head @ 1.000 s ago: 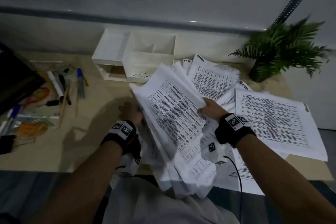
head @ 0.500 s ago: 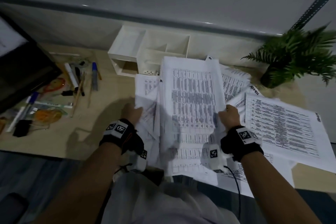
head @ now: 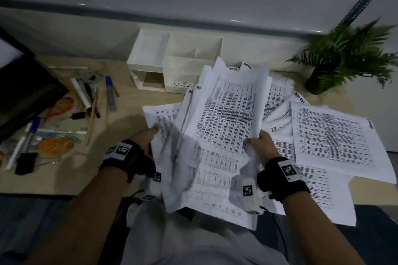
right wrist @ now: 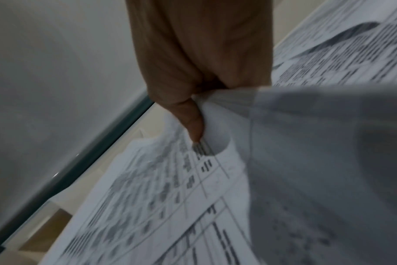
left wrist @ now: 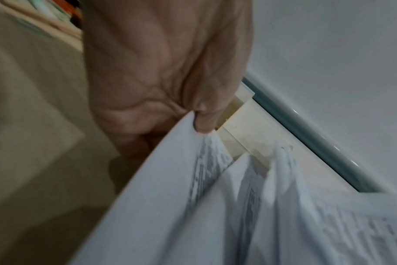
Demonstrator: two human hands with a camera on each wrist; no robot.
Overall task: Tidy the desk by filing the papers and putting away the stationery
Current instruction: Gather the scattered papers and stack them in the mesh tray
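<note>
I hold a loose stack of printed papers (head: 224, 127) lifted off the desk between both hands. My left hand (head: 148, 135) grips its left edge, thumb on top, as the left wrist view confirms with the hand (left wrist: 200, 114) pinching the papers (left wrist: 215, 206). My right hand (head: 258, 142) pinches the right edge; the right wrist view shows its thumb (right wrist: 193, 122) pressed onto the papers (right wrist: 193, 197). More printed sheets (head: 329, 135) lie spread on the desk at the right. Pens and markers (head: 94, 94) lie scattered at the left.
A white desk organiser (head: 172, 64) stands at the back centre. A potted fern (head: 344, 54) sits at the back right. A black tray (head: 23, 90) is at the far left, with scissors, orange items (head: 53, 144) and a black clip (head: 25, 162) near it.
The held stack has swung from a leftward tilt to upright and fanned out. Both hands have slid along its edges and still grip it. The view has shifted slightly.
</note>
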